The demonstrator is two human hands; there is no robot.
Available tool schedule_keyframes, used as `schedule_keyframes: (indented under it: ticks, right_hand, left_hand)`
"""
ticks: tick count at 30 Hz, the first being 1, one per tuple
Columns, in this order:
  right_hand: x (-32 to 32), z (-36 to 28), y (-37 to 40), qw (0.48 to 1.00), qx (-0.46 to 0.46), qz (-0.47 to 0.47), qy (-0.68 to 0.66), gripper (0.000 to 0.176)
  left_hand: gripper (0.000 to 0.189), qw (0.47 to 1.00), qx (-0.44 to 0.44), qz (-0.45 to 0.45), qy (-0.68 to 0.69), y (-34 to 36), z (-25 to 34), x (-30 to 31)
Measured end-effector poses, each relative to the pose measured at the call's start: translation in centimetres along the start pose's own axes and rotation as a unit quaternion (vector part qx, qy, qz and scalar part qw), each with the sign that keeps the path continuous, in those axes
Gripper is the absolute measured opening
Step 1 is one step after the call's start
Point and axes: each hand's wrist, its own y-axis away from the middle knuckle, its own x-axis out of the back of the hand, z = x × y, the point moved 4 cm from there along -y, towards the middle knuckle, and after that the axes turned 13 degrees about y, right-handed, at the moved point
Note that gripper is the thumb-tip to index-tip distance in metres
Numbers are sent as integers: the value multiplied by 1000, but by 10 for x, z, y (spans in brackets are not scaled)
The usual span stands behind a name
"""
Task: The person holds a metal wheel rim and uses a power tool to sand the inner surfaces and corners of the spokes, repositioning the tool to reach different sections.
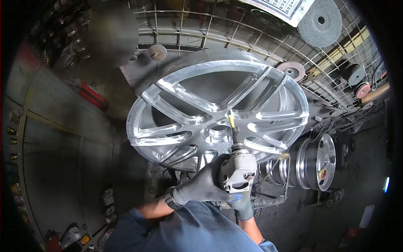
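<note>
A grey power die grinder point(239, 168) points away from me, its thin shaft ending in a yellow tip point(231, 121). That tip overlaps the spokes near the hub of a large, shiny multi-spoke alloy wheel point(218, 108), which is tilted up before me. My left hand point(203, 182), in a dark grey glove, wraps round the grinder's body from the left. Lower down, my gloved right hand point(242, 206) grips the grinder's rear end, with most of its fingers hidden behind the tool.
Behind the wheel stands a wire mesh rack point(210, 27) hung with abrasive discs, including a large grey disc point(320, 21) and a flap disc point(291, 71). More metal wheels point(317, 161) lie sideways at the right. A red object point(93, 95) is at the left.
</note>
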Motion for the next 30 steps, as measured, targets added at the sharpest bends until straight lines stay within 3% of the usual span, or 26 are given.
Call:
schedule_keyframes:
  ticks: [3,10,14,17,22,27,30]
  right_hand:
    - [2,-6,-3,999,10,-7,-36,62]
    - [14,-14,-1,996,-81,23,-31,56]
    - [26,-29,-2,995,-72,62,-37,52]
    - [41,-27,1,997,-5,77,7,56]
    - [61,-58,-18,991,-23,128,-18,57]
    - [67,-62,-13,991,-33,130,-19,59]
    - [70,-64,-13,992,-36,124,-10,60]
  left_hand:
    - [97,1000,9,-4,3,0,3,-1]
    - [101,999,32,-32,20,-9,-10,-10]
    - [92,999,-12,-34,21,-16,6,-24]
    - [92,997,-28,-49,54,-21,17,-35]
    - [93,992,-71,-98,21,-35,57,-48]
    - [92,989,-128,-65,-37,-40,73,-52]
    - [90,988,-134,-79,0,-42,72,-54]
